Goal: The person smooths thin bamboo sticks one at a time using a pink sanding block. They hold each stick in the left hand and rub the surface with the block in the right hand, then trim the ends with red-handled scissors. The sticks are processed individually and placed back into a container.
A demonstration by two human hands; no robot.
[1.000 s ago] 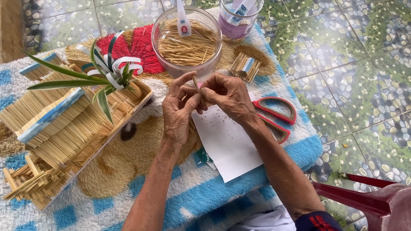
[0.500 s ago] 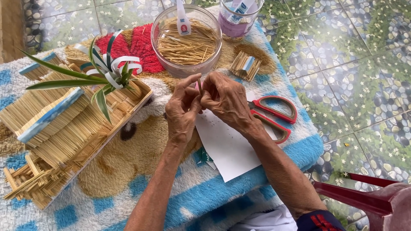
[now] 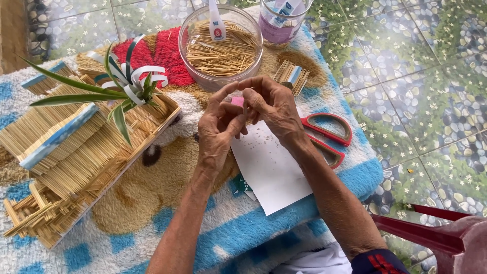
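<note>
Head view is showing me both hands working: my left hand [image 3: 219,127] and right hand [image 3: 271,104] are pinching together a small pink piece [image 3: 237,101] between them, above the white paper [image 3: 269,167].

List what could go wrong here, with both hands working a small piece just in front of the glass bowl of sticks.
1. The left hand and right hand pinch a small pink piece together; it could slip onto the white paper.
2. The glass bowl of thin sticks sits close behind the fingers; a bump might spill it.
3. The red-handled scissors lie by the right wrist and could be nudged off the blanket edge.
</note>
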